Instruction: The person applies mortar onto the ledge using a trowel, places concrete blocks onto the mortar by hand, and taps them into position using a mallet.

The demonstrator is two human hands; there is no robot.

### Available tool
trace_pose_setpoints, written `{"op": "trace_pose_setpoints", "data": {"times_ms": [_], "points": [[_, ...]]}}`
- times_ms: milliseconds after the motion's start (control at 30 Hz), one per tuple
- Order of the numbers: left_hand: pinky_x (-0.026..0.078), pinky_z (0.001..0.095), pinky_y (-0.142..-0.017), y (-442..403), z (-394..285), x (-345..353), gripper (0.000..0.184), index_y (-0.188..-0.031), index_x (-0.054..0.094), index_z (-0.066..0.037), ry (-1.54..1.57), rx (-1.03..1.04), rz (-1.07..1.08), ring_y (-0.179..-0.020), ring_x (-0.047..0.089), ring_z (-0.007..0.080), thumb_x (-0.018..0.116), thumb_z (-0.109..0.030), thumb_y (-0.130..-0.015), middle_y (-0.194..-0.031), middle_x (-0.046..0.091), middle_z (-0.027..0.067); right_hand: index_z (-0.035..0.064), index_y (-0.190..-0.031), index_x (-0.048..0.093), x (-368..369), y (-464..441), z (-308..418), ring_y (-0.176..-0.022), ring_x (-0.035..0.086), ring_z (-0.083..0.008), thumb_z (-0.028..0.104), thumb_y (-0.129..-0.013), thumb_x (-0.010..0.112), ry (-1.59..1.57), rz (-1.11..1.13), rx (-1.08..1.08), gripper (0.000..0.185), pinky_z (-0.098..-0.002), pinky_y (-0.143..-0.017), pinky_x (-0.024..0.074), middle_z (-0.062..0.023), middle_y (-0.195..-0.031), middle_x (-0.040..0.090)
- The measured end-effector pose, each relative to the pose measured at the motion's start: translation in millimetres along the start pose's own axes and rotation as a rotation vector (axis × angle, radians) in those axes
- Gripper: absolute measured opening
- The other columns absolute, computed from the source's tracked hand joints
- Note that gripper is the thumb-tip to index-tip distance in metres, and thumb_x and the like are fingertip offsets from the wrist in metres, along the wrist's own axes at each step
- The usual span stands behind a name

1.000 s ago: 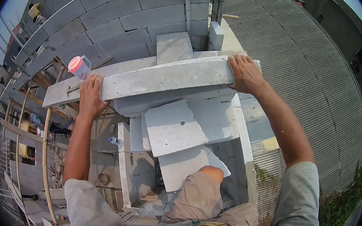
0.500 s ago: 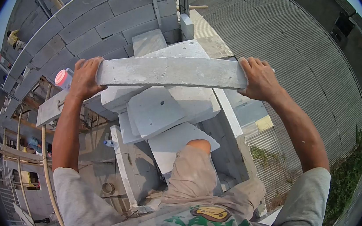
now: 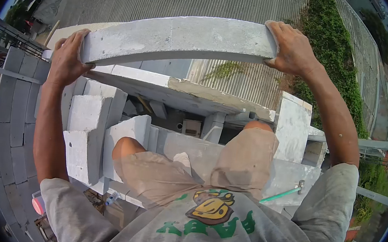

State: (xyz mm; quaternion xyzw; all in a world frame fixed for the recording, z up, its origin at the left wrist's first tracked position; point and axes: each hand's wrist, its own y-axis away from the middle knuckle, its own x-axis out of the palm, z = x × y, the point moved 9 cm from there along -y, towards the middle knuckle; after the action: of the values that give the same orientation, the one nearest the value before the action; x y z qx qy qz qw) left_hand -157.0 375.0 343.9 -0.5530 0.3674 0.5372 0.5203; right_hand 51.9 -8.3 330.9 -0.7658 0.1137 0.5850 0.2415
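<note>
A long, pale grey concrete block [image 3: 179, 37] is held up in front of me, over the top edge of a block wall [image 3: 139, 75]. My left hand [image 3: 68, 58] clasps its left end, fingers wrapped over the end face. At the opposite end, my right hand [image 3: 291, 48] is closed on the block in the same way. Whether the block's underside touches the wall, I cannot tell. Below my left forearm are several stacked white-grey blocks [image 3: 88, 114], one with a small dark hole.
A hammer with a green handle [image 3: 283, 194] lies on a slab by my right knee. Beyond the wall stretches a corrugated roof [image 3: 178, 1] with green climbing plants [image 3: 327, 45]. A taller block wall [image 3: 14, 116] stands at left. A plastic bottle [image 3: 112, 197] is low at left.
My view has turned to the right, away from the block stack toward the wall and roof. Both hands have carried the block along, and it now appears higher in view.
</note>
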Motion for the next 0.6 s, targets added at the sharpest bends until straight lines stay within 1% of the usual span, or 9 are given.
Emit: {"op": "trace_pose_setpoints", "data": {"times_ms": [67, 100, 133, 167, 200, 267, 367, 433, 600], "points": [[0.028, 0.0438, -0.109, -42, -53, 38, 0.089, -0.13, 0.045, -0.014, 0.04, 0.1, 0.029, -0.117, 0.053, 0.0268, 0.086, -0.014, -0.052, -0.127, 0.055, 0.0098, 0.0074, -0.121, 0.042, 33, 42, -34, -0.096, 0.059, -0.0326, 0.033, -0.06, 0.082, -0.007, 0.123, 0.125, 0.076, -0.0437, -0.083, 0.0501, -0.014, -0.101, 0.056], [0.03, 0.0447, -0.107, -59, -74, 63, 0.088, -0.13, 0.045, -0.013, 0.03, 0.143, 0.025, -0.117, 0.053, 0.0273, 0.086, -0.014, -0.052, -0.126, 0.056, 0.0095, 0.0072, -0.12, 0.041, 50, 63, -49, -0.095, 0.059, -0.0334, 0.032, -0.06, 0.081, -0.011, 0.181, 0.185, 0.076, -0.0442, -0.083, 0.0501, -0.0144, -0.101, 0.056], [0.031, 0.0435, -0.106, -71, -91, 86, 0.087, -0.13, 0.044, -0.011, 0.064, 0.179, 0.064, -0.118, 0.052, 0.0283, 0.084, -0.014, -0.052, -0.126, 0.055, 0.0108, 0.0071, -0.12, 0.041, 72, 79, -58, -0.097, 0.059, -0.0335, 0.031, -0.061, 0.081, -0.025, 0.268, 0.241, 0.075, -0.0447, -0.083, 0.0501, -0.0149, -0.102, 0.055], [0.031, 0.0422, -0.104, -83, -115, 107, 0.087, -0.13, 0.043, -0.01, 0.094, 0.217, 0.106, -0.118, 0.051, 0.0294, 0.083, -0.014, -0.052, -0.127, 0.054, 0.0122, 0.0067, -0.117, 0.042, 88, 99, -67, -0.1, 0.057, -0.0336, 0.032, -0.061, 0.081, -0.03, 0.279, 0.264, 0.072, -0.0448, -0.083, 0.05, -0.0152, -0.102, 0.056], [0.032, 0.0424, -0.104, -90, -134, 130, 0.087, -0.129, 0.044, -0.01, 0.113, 0.264, 0.107, -0.118, 0.051, 0.0284, 0.083, -0.014, -0.051, -0.127, 0.054, 0.012, 0.0062, -0.115, 0.042, 105, 116, -73, -0.101, 0.057, -0.0337, 0.032, -0.061, 0.081, -0.053, 0.355, 0.296, 0.071, -0.0448, -0.084, 0.0497, -0.0154, -0.103, 0.056], [0.033, 0.0423, -0.103, -99, -167, 174, 0.086, -0.128, 0.044, -0.009, 0.153, 0.277, 0.183, -0.119, 0.05, 0.0284, 0.083, -0.013, -0.051, -0.125, 0.054, 0.012, 0.0054, -0.112, 0.043, 135, 142, -82, -0.101, 0.057, -0.0341, 0.032, -0.062, 0.08, -0.076, 0.455, 0.327, 0.068, -0.0444, -0.084, 0.049, -0.0158, -0.103, 0.056], [0.034, 0.0434, -0.102, -100, -201, 235, 0.085, -0.128, 0.043, -0.007, 0.172, 0.321, 0.258, -0.119, 0.049, 0.028, 0.083, -0.014, -0.052, -0.124, 0.054, 0.012, 0.0047, -0.112, 0.043, 179, 174, -87, -0.103, 0.056, -0.0342, 0.031, -0.062, 0.079, -0.088, 0.505, 0.333, 0.067, -0.044, -0.085, 0.0481, -0.0165, -0.103, 0.056], [0.034, 0.0436, -0.101, -100, -216, 266, 0.085, -0.128, 0.043, -0.007, 0.177, 0.343, 0.308, -0.12, 0.049, 0.0277, 0.082, -0.014, -0.053, -0.125, 0.053, 0.0118, 0.0046, -0.113, 0.043, 211, 193, -91, -0.105, 0.055, -0.034, 0.03, -0.063, 0.079, -0.138, 0.589, 0.373, 0.067, -0.0441, -0.086, 0.0476, -0.0165, -0.105, 0.055], [0.035, 0.0416, -0.101, -91, -240, 316, 0.082, -0.127, 0.043, -0.007, 0.19, 0.34, 0.399, -0.121, 0.048, 0.0276, 0.081, -0.013, -0.054, -0.125, 0.052, 0.0109, 0.0044, -0.114, 0.042, 270, 226, -86, -0.108, 0.054, -0.0349, 0.025, -0.065, 0.077, -0.19, 0.717, 0.399, 0.065, -0.045, -0.087, 0.0473, -0.017, -0.109, 0.054]]}}
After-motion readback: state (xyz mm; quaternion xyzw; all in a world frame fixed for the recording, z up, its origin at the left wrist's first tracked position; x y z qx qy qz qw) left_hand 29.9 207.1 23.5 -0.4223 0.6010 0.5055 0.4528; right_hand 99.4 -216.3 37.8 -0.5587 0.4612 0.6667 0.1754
